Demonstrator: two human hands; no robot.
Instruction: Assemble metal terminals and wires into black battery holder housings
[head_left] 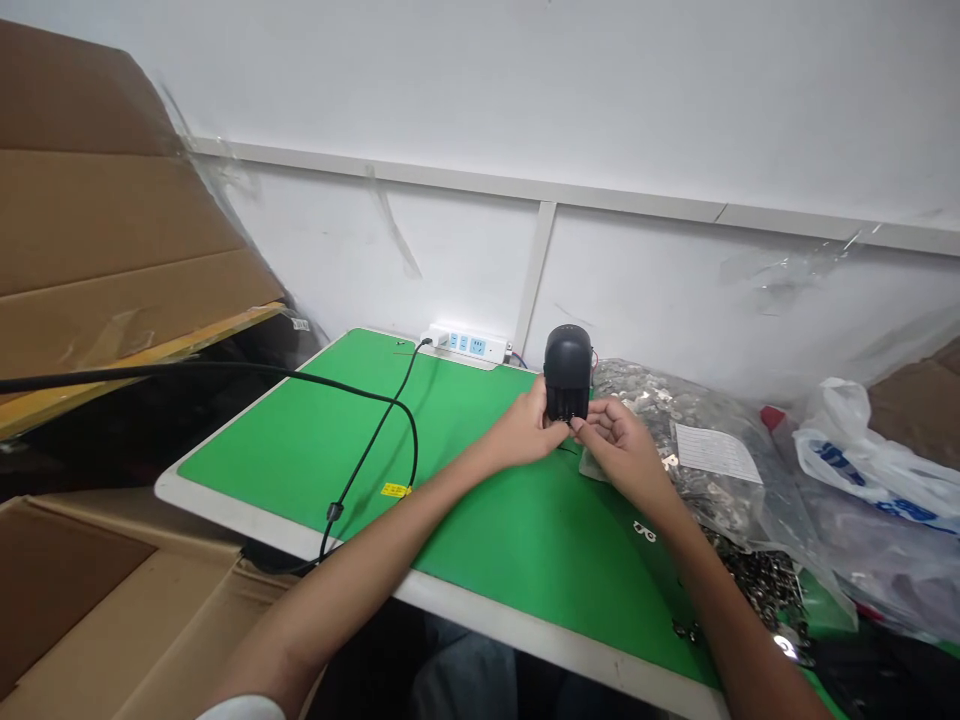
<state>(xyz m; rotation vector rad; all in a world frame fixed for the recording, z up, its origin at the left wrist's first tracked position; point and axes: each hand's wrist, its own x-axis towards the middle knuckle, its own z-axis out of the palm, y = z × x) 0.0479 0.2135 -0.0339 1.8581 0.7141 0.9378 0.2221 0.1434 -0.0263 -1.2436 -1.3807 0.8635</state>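
Note:
A black plastic housing [568, 362] with a rounded top is held upright above the green table mat. Slots that look like a battery compartment show in its lower part. My left hand [529, 432] grips it from the left and below, thumb at the bottom edge. At its lower right corner, the fingertips of my right hand [616, 437] are pinched together; whatever lies between them is too small to make out. A bit of red wire shows at the housing's right side. On the mat near my right forearm lies a small flat metal piece [644, 532].
Right of my hands lie a clear bag of metal parts [720, 500], a loose pile of small metal pieces [757, 580] and a white plastic bag [862, 450]. A power strip [472, 345] sits at the back; a black cable [375, 440] crosses the green mat [300, 430]. Cardboard [112, 220] stands left.

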